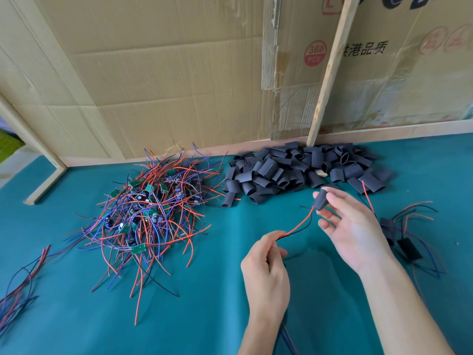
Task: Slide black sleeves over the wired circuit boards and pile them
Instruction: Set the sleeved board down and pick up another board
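Both hands work above the teal counter (179,324). Right hand (358,234) pinches a black sleeve (322,201) between thumb and forefinger, the other fingers spread loosely below it. Left hand (266,267) is curled around the red and black wire pair (298,226) that runs up into the sleeve's lower end; the board inside cannot be made out. Beside the right wrist lies a small pile of sleeved boards (404,242) with wires trailing. Along the back edge sits a heap of empty sleeves (297,170), and left of it a tangled heap of bare green boards (146,213) with red, blue and black wires. A loose wire bundle (18,290) is cut off at the left edge. Cardboard sheets (158,78) and a wooden slat (330,73) stand behind the counter.
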{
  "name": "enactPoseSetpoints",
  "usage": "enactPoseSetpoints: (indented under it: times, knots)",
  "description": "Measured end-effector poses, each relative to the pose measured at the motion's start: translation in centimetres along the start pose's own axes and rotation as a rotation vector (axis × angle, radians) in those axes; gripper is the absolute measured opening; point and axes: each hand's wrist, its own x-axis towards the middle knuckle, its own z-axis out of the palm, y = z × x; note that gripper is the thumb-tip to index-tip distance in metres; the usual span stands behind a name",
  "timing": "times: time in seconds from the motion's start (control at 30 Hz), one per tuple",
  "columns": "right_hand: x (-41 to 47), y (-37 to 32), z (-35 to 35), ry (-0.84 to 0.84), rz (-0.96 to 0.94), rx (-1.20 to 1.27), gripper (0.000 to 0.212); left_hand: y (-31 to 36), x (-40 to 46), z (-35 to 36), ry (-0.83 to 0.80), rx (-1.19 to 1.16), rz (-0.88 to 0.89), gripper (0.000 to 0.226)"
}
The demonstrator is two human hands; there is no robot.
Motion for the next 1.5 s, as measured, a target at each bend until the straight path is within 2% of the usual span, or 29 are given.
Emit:
enactPoseSetpoints:
  times: [0.2,0.5,0.7,0.83,1.0,1.1,1.27,1.37,1.5]
  knots:
    - [0.0,0.7,0.2,-0.043,0.021,0.003,0.015,0.0,0.0,-0.1,0.006,-0.001,-0.008,0.046]
    - [-0.1,0.9,0.5,0.075,-0.056,-0.077,0.02,-0.1,0.1,-0.1,0.005,0.003,0.006,0.048]
    - [0.0,1.2,0.6,0.094,-0.021,-0.051,0.015,-0.2,0.1,-0.1,0.015,-0.009,0.014,0.048]
    - [-0.1,1.4,0.9,0.018,0.082,0.045,0.013,-0.2,0.1,-0.1,0.017,-0.013,0.026,0.046]
    - [-0.5,2.5,2.0,-0.056,0.151,0.064,0.007,-0.1,-0.1,0.0,0.048,-0.059,0.006,0.028]
    - [-0.8,3.3,2.6,-0.122,0.166,-0.034,0.016,-0.1,0.0,0.0,0.05,-0.107,-0.03,0.021]
    - [-1.5,3.3,3.2,-0.253,0.171,-0.175,0.033,0.0,0.0,-0.2,-0.005,-0.124,-0.05,0.024]
    - [-1.6,3.2,3.1,-0.225,0.115,-0.205,0.017,-0.1,0.0,-0.3,-0.042,-0.101,-0.029,0.02]
    - [-1.2,3.0,2.9,-0.101,0.05,-0.054,0.015,-0.1,0.0,-0.1,-0.077,-0.082,-0.031,0.023]
